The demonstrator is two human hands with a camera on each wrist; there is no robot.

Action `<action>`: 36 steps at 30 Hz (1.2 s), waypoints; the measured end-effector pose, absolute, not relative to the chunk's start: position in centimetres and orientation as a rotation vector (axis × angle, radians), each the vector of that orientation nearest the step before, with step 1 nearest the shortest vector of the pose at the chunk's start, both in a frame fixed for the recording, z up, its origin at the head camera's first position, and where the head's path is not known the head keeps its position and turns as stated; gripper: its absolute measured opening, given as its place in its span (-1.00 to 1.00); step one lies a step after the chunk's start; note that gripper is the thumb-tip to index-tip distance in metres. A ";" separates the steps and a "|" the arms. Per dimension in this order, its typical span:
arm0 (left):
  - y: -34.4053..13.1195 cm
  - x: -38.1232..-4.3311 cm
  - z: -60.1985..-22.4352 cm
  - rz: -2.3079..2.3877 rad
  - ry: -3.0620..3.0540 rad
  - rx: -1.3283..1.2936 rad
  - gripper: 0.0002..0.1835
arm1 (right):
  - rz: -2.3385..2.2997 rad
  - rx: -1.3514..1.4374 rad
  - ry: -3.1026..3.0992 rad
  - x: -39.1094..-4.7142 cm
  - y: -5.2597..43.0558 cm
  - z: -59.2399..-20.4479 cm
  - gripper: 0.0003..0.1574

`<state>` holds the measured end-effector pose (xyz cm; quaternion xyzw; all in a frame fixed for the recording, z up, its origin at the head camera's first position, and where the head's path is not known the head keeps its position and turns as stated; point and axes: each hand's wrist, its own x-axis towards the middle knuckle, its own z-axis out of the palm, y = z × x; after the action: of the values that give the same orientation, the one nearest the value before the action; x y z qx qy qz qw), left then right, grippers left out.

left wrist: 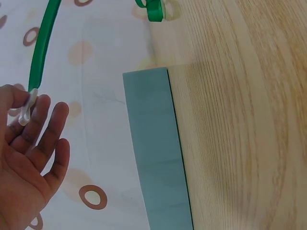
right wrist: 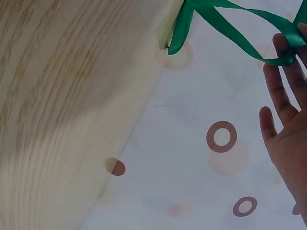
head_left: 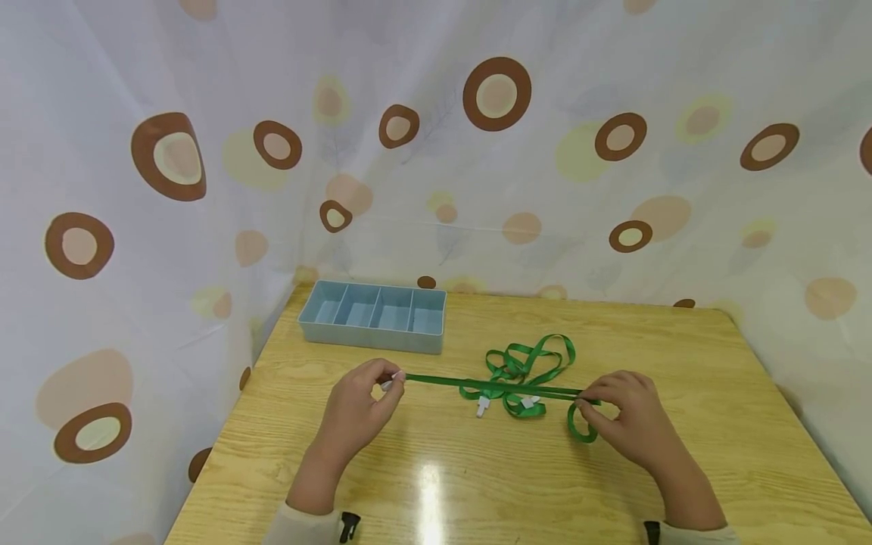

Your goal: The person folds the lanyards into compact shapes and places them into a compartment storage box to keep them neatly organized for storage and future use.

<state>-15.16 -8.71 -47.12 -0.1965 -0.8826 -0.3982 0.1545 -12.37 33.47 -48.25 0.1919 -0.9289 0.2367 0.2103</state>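
A green lanyard [head_left: 443,380] is stretched nearly level between the two hands, over the table. My left hand [head_left: 357,409] pinches the white plastic clip [left wrist: 27,112] at its left end between thumb and fingers. At the other end, my right hand [head_left: 627,418] pinches the green strap with thumb and fingertips, and a loop of it hangs below that hand. In the right wrist view the ribbon [right wrist: 228,28] runs across the fingers, while the thumb is out of frame. Behind and under the stretched part lie tangled green lanyards [head_left: 530,412], with white clips [head_left: 482,407] showing.
A blue-grey tray [head_left: 371,337] with several compartments stands at the back left of the wooden table [head_left: 490,484]. A pale patterned cloth [head_left: 436,166] hangs behind the table and along its sides.
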 end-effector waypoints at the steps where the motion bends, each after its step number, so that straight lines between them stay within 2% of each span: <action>1: -8.7 -15.2 -47.1 -1.142 -2.530 -0.560 -0.89 | 0.659 0.533 -2.585 -12.3 33.5 -48.2 -0.80; 36: -9.9 -15.5 -47.4 -1.130 -2.494 -0.515 -0.94 | 0.585 0.417 -2.653 -10.9 37.3 -48.7 -0.74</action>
<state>-15.47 -9.85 -47.45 -0.1821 -0.8811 -0.3991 0.1767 -10.88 37.32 -48.66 0.1488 -0.9467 0.2089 0.1951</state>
